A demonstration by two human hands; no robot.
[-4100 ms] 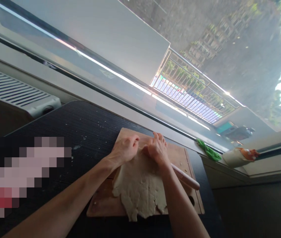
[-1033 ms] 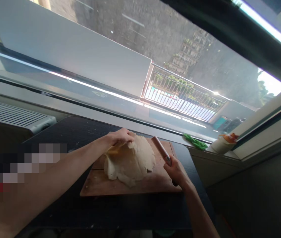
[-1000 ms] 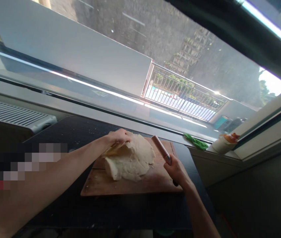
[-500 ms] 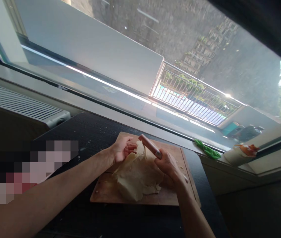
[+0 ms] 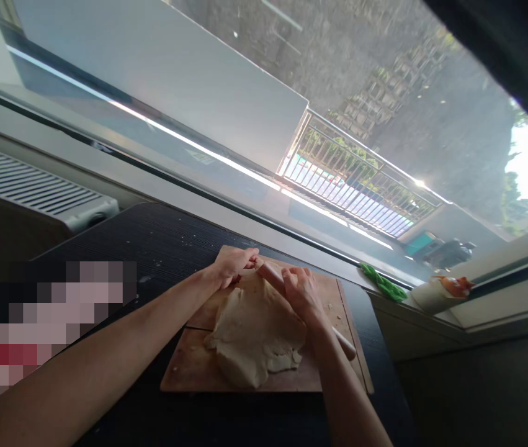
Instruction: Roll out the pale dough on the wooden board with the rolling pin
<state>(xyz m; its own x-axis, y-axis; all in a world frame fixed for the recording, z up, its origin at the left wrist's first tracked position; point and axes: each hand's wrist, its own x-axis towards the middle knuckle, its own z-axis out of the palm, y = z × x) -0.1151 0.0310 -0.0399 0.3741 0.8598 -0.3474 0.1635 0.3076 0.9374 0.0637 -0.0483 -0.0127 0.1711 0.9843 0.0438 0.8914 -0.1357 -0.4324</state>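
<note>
A sheet of pale dough (image 5: pixel 257 332) with a ragged edge lies on a wooden board (image 5: pixel 189 360). Across its right side runs a rolling pin (image 5: pixel 345 346), slanting from far left to near right. My right hand (image 5: pixel 301 292) grips the pin along its middle, fingers over the top. At the pin's far end, my left hand (image 5: pixel 236 266) has its fingers curled against the tip; part of this hold is hidden. Between the hands, the dough's far edge passes beside the pin.
The board sits on a dark table (image 5: pixel 152 242) by a window. A radiator (image 5: pixel 77 214) stands to the left. On the sill lie a green cloth-like bundle (image 5: pixel 382 282) and a white container (image 5: pixel 438 295) with something orange on top. A blurred patch covers the lower left.
My left hand has turned from open, palm up, to curled at the pin's end. The pin has come down onto the board, and my right hand now lies over it.
</note>
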